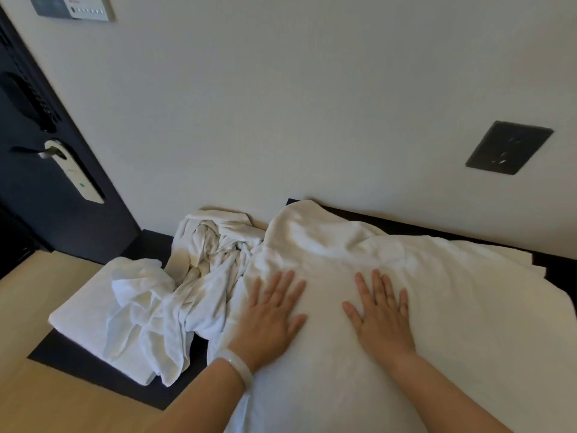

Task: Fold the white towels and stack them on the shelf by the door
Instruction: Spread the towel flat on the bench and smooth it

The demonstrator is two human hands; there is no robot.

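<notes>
A large white towel [421,292] lies spread over the dark shelf [93,367] along the wall. My left hand [271,310] and my right hand [382,307] both lie flat on it, palms down, fingers straight and spread, side by side near its middle. To the left sits a crumpled heap of white towels [203,270]. A folded white towel [81,314] lies flat under the heap's left part, near the shelf's left end.
A dark door [46,182] with a lever handle and a lock plate stands at the left. The pale wall behind carries a dark socket plate [507,148] and a control panel [75,6]. A light wooden surface [46,401] borders the shelf at front left.
</notes>
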